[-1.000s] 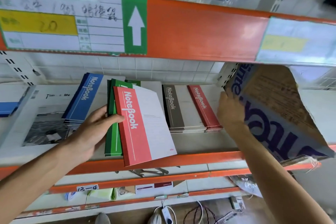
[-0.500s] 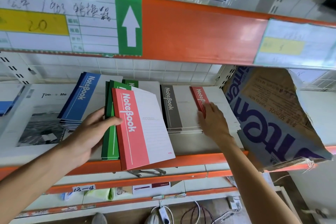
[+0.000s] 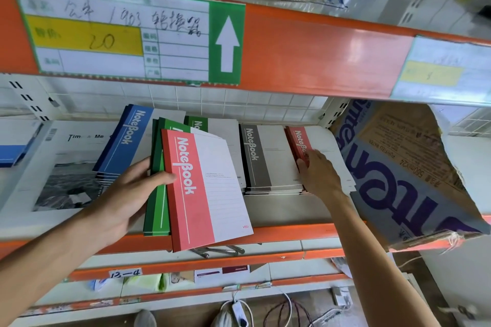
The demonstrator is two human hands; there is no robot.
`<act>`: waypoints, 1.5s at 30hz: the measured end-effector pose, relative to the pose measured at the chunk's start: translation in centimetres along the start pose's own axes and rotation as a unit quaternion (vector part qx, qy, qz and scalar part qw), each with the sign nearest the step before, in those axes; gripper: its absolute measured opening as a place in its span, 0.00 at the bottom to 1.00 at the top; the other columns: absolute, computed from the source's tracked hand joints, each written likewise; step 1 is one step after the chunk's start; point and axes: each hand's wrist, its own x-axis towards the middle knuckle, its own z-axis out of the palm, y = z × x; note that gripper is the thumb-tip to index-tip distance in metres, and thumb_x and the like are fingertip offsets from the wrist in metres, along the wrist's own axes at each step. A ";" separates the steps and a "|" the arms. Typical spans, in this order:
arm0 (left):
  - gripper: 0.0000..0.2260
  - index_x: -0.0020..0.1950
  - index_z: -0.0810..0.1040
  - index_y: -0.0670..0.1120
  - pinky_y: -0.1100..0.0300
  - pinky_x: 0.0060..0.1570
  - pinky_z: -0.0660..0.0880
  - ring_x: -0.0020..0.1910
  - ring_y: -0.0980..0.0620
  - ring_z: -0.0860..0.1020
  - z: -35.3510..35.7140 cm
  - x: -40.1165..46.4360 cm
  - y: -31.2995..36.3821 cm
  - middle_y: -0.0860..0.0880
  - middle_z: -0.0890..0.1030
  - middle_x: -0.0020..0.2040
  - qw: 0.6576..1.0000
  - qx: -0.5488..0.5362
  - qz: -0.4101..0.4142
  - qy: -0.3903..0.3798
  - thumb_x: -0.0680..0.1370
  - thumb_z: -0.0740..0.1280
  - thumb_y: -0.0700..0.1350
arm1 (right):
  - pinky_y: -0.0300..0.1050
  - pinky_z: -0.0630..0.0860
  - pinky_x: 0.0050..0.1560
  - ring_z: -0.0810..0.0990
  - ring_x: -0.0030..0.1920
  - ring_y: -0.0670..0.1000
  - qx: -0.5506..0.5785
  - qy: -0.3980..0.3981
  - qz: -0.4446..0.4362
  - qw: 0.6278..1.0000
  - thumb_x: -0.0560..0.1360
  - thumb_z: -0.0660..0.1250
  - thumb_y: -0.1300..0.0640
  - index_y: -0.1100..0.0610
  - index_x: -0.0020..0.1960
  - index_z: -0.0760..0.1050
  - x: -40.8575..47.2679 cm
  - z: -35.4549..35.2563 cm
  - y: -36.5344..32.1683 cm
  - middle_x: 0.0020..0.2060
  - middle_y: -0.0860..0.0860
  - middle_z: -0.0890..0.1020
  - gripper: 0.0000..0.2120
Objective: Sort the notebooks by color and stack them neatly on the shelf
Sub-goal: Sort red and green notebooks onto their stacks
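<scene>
Left hand (image 3: 125, 194) grips a red notebook (image 3: 204, 188) plus green notebooks (image 3: 156, 194) under it, thumb across the red cover's spine edge, fingers hidden beneath. The held bundle tilts out over the shelf (image 3: 292, 231) front lip, red one on top and overhanging the orange edge.

Right hand (image 3: 318, 175) rests on the red stack (image 3: 300, 143), fingers bent at the stack's left edge, touching it; whether they pinch a cover, cannot tell.

Just left of the right hand: grey stack (image 3: 255, 156), flat, edges roughly squared. Between the two hands, behind the held bundle: green stack (image 3: 196, 125), mostly hidden. Beyond the left hand's fingers: blue stack (image 3: 125, 141), angled, leaning over a large white booklet (image 3: 53, 164).

Right of the right hand: torn cardboard box (image 3: 398, 180), blue print, sagging on the shelf end. Far above both hands: upper beam with a price label (image 3: 117, 34).
</scene>
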 end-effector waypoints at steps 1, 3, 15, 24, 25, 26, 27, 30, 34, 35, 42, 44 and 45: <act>0.11 0.52 0.79 0.56 0.55 0.41 0.75 0.46 0.52 0.82 -0.1 -0.1 0.0 0.52 0.86 0.43 1.000 -0.002 -0.002 0.001 0.75 0.69 0.41 | 0.60 0.68 0.72 0.67 0.73 0.60 0.004 -0.007 0.006 1.000 0.83 0.56 0.45 0.56 0.76 0.62 0.1 -0.2 -0.1 0.74 0.56 0.67 0.25; 0.12 0.54 0.79 0.55 0.54 0.42 0.76 0.45 0.50 0.82 -0.3 -0.4 0.0 0.51 0.86 0.45 1.000 -0.013 -0.011 -0.003 0.74 0.69 0.41 | 0.60 0.68 0.72 0.69 0.72 0.60 0.014 -0.009 0.007 1.000 0.83 0.57 0.46 0.57 0.76 0.62 0.0 -0.2 -0.1 0.73 0.56 0.69 0.25; 0.41 0.51 0.81 0.60 0.54 0.40 0.76 0.41 0.54 0.84 -1.0 -1.1 0.1 0.51 0.86 0.48 0.999 -0.025 0.003 -0.045 0.38 0.80 0.60 | 0.59 0.69 0.69 0.69 0.70 0.60 -0.013 0.009 0.016 1.000 0.82 0.58 0.48 0.58 0.74 0.62 0.0 0.0 -0.9 0.71 0.57 0.69 0.24; 0.23 0.45 0.82 0.62 0.55 0.41 0.75 0.42 0.55 0.84 0.3 -0.7 0.4 0.56 0.85 0.42 0.998 -0.030 0.025 -0.052 0.52 0.81 0.60 | 0.45 0.78 0.42 0.82 0.40 0.48 0.292 -0.029 -0.113 0.949 0.81 0.60 0.41 0.53 0.48 0.79 -9.4 -1.0 -8.0 0.41 0.48 0.84 0.17; 0.14 0.47 0.81 0.59 0.55 0.43 0.76 0.43 0.55 0.84 0.7 -0.5 0.4 0.57 0.85 0.41 0.998 -0.031 0.027 -0.049 0.64 0.78 0.52 | 0.46 0.79 0.42 0.82 0.39 0.49 0.363 -0.087 -0.093 0.923 0.80 0.63 0.41 0.53 0.45 0.81 -10.6 -0.5 -8.8 0.38 0.47 0.83 0.17; 0.10 0.49 0.79 0.57 0.56 0.45 0.75 0.43 0.58 0.83 0.9 -0.2 0.2 0.59 0.85 0.40 0.998 -0.030 0.030 -0.046 0.71 0.73 0.45 | 0.46 0.78 0.42 0.80 0.39 0.50 0.410 -0.128 -0.069 0.900 0.79 0.66 0.41 0.52 0.43 0.81 -11.6 0.1 -9.2 0.35 0.46 0.81 0.16; 0.11 0.49 0.78 0.57 0.57 0.47 0.75 0.41 0.62 0.82 1.2 0.0 0.1 0.61 0.84 0.39 0.998 -0.031 0.034 -0.046 0.74 0.70 0.41 | 0.47 0.75 0.42 0.77 0.39 0.50 0.434 -0.150 -0.052 0.887 0.77 0.68 0.41 0.51 0.43 0.82 -12.3 0.4 -9.3 0.33 0.46 0.78 0.14; 0.10 0.50 0.77 0.55 0.58 0.51 0.74 0.37 0.67 0.81 1.6 0.6 -0.3 0.62 0.84 0.40 0.998 -0.023 0.033 -0.049 0.74 0.70 0.41 | 0.48 0.72 0.42 0.76 0.42 0.53 0.516 -0.181 0.008 0.837 0.76 0.72 0.47 0.58 0.49 0.82 -12.9 1.3 -8.4 0.38 0.51 0.79 0.13; 0.11 0.54 0.79 0.52 0.59 0.46 0.75 0.45 0.59 0.83 1.5 1.3 -0.6 0.55 0.85 0.47 0.998 -0.010 0.039 -0.051 0.75 0.68 0.38 | 0.52 0.68 0.42 0.71 0.42 0.56 0.572 -0.130 0.072 0.807 0.68 0.75 0.46 0.58 0.47 0.80 -12.4 0.8 -6.7 0.41 0.58 0.76 0.16; 0.12 0.55 0.79 0.52 0.60 0.46 0.76 0.47 0.58 0.83 1.6 1.3 -0.5 0.55 0.85 0.47 0.998 -0.007 0.040 -0.051 0.75 0.68 0.38 | 0.53 0.69 0.41 0.71 0.41 0.56 0.556 -0.107 0.082 0.820 0.70 0.74 0.46 0.57 0.46 0.79 -11.9 0.5 -6.1 0.40 0.58 0.75 0.15; 0.13 0.54 0.78 0.54 0.65 0.41 0.72 0.40 0.64 0.82 1.3 1.6 -0.2 0.61 0.85 0.42 0.998 -0.001 0.046 -0.052 0.76 0.68 0.37 | 0.41 0.71 0.33 0.78 0.39 0.50 0.361 0.053 0.155 0.918 0.81 0.64 0.55 0.57 0.56 0.78 -3.7 -6.0 0.8 0.47 0.53 0.82 0.07; 0.13 0.53 0.77 0.55 0.68 0.39 0.71 0.38 0.67 0.81 1.2 1.6 -0.3 0.63 0.84 0.40 0.997 -0.001 0.052 -0.051 0.76 0.68 0.38 | 0.42 0.73 0.36 0.78 0.40 0.51 0.268 0.073 0.146 0.950 0.81 0.64 0.56 0.59 0.57 0.78 -1.7 -6.3 2.5 0.49 0.55 0.83 0.09; 0.13 0.52 0.76 0.56 0.70 0.37 0.71 0.37 0.68 0.80 1.2 1.6 -0.3 0.64 0.83 0.39 0.997 -0.002 0.056 -0.052 0.76 0.68 0.38 | 0.42 0.74 0.36 0.79 0.41 0.52 0.206 0.077 0.140 0.965 0.81 0.64 0.57 0.61 0.59 0.77 -1.3 -6.2 2.7 0.50 0.56 0.82 0.10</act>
